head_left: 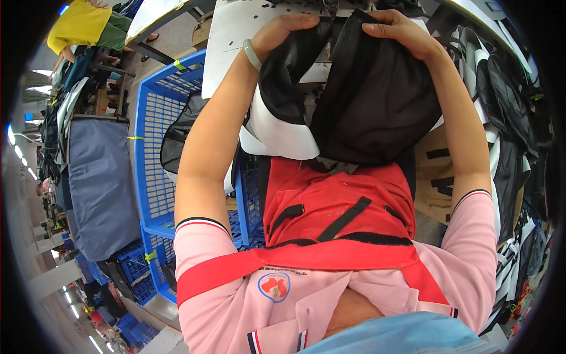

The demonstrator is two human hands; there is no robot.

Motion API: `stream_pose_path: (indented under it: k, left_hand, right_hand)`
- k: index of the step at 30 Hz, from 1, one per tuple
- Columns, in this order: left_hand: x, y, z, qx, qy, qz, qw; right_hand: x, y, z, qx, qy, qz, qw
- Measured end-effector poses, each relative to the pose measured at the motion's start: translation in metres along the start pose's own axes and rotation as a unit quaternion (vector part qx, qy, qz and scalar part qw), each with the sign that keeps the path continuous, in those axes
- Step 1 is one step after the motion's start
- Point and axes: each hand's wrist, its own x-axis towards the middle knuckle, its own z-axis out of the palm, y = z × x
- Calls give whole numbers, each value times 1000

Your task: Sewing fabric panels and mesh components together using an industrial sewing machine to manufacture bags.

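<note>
Both my hands hold a black fabric piece (377, 100) with a white lining (277, 138) up over the edge of a white worktable (233, 41). My left hand (283, 29), with a pale green bangle on its wrist, grips the upper left fold of the fabric. On the upper right edge, my right hand (401, 29) is closed over the cloth. The fabric hangs down toward my lap, above my red apron (336, 206). My fingertips are partly hidden by the cloth.
A blue plastic crate (156, 141) stands to my left with black fabric inside. Beside it sits a grey-blue fabric cart (97, 177). Stacks of black and white pieces (507, 118) fill the right side. A person in yellow (79, 23) is at the far upper left.
</note>
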Motion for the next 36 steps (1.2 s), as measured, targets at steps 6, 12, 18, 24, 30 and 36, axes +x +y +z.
stream_pose_path:
  k: [6,12,18,24,30,36]
  left_hand:
    - [14,3,-8,3,14,-59,998]
    - [1,1,-1,60,-4,38,997]
    - [-7,12,-6,1,54,-19,998]
    - [-18,-21,-46,27,49,90,994]
    - [-69,-96,-40,251,23,69,965]
    - [-121,-100,-5,-211,-37,-71,974]
  right_hand:
    - [7,-4,1,-14,41,28,999]
    - [1,5,0,-22,28,2,999]
    - [-15,-8,0,-70,77,-11,995]
    - [-75,-33,31,-191,-9,-96,977]
    - [-189,-20,69,-251,119,-193,941]
    - [-348,-60,-36,-159,538,-93,823]
